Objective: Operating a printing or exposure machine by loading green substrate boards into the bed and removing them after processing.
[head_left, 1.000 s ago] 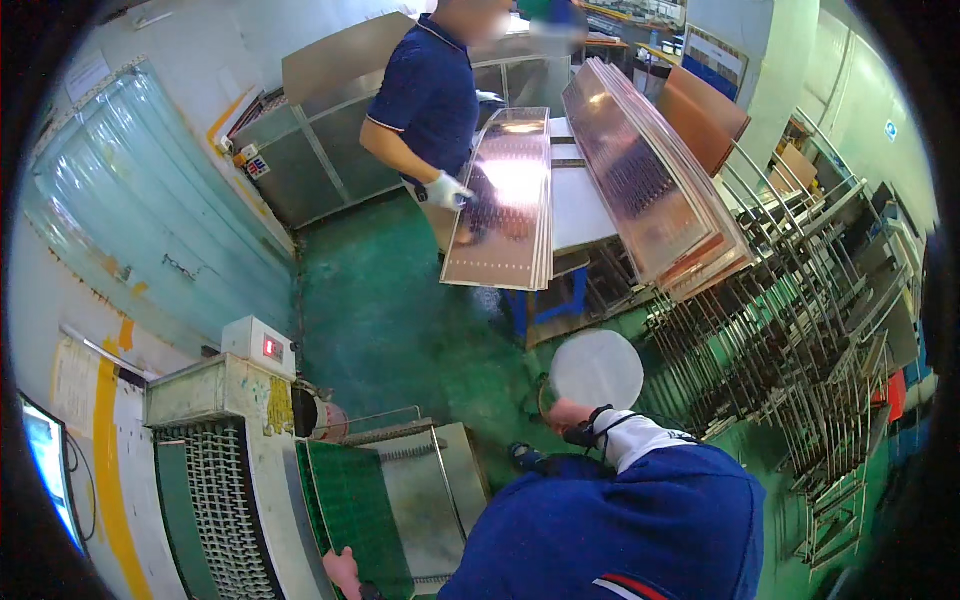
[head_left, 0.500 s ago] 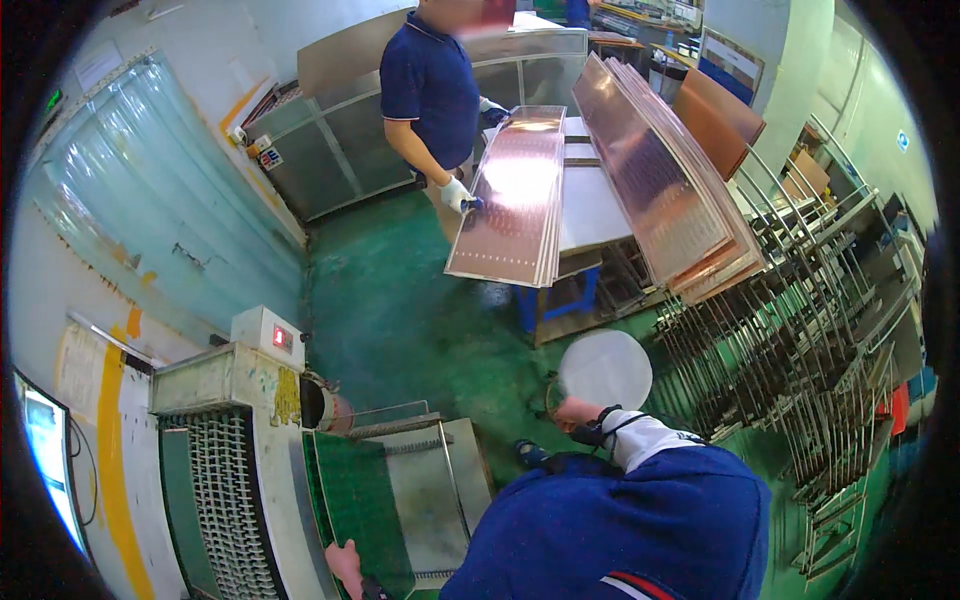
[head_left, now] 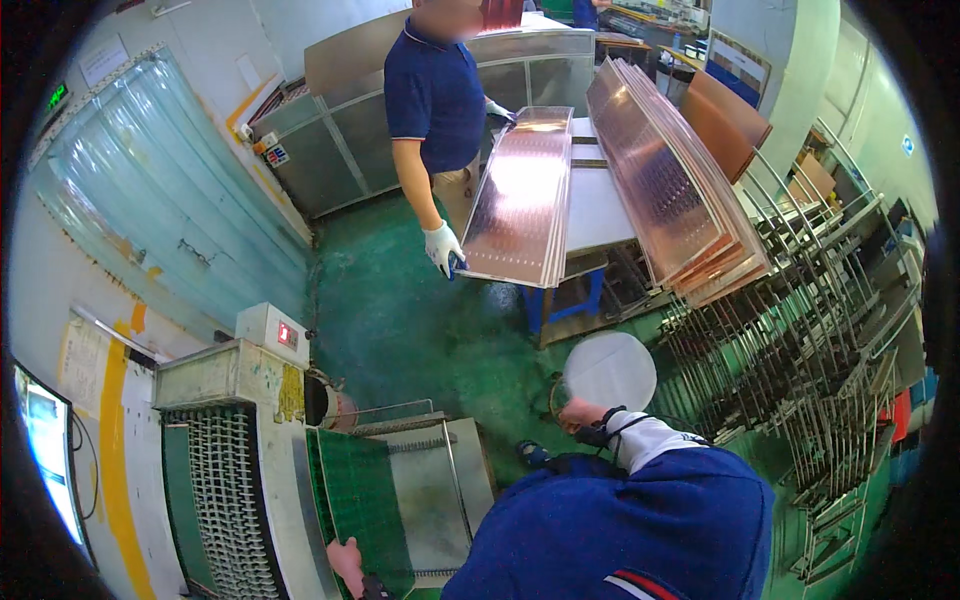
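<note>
While at least one green panel is already set in the metal rack at lower left of centre, I cannot establish how many are left. My left hand is at the panel's bottom end in the frame, its grip too small to judge; my right hand is beside the white round disc, grip likewise undetermined. Copper-coloured sheets lie stacked at upper right, progress there unverifiable.

A blue top bears red and white stripes. The right arm shows a white sleeve and black corded wristband.
</note>
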Demonstrator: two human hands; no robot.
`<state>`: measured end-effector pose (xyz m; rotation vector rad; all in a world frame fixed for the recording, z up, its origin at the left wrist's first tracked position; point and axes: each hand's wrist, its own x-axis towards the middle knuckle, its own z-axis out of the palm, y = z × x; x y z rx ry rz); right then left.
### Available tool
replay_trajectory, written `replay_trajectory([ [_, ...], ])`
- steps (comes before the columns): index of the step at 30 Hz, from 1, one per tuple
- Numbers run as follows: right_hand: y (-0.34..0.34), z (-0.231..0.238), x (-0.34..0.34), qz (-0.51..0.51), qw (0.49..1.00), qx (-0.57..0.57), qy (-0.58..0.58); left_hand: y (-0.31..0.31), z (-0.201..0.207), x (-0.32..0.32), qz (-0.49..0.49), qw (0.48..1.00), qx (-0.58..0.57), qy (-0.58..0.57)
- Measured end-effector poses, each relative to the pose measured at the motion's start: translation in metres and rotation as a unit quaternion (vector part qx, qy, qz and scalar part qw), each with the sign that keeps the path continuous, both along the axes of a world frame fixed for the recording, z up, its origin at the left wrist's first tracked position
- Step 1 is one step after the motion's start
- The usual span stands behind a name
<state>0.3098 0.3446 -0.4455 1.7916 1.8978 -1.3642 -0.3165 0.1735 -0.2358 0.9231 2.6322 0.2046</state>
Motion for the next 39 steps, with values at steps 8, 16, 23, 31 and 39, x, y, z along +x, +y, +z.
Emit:
replay_trajectory([
  [8,0.014,-0.084,0.005,-0.005,0.997,-0.026,0.073,-0.007,-0.009,-0.009,-0.002,1.000,0.009,0.003],
  [16,0.001,-0.058,0.003,-0.012,0.995,0.033,0.093,-0.005,0.021,0.019,-0.026,0.999,0.039,0.017],
  [23,-0.002,-0.043,0.013,-0.054,0.994,0.014,0.094,0.004,0.027,0.024,-0.037,0.998,0.038,0.023],
  [31,-0.003,0.046,-0.005,-0.112,0.992,-0.032,0.042,0.007,0.028,0.025,-0.023,0.999,0.030,0.002],
  [39,-0.004,0.054,-0.017,-0.293,0.946,-0.112,0.086,0.009,0.043,0.037,-0.016,1.000,0.010,0.025],
])
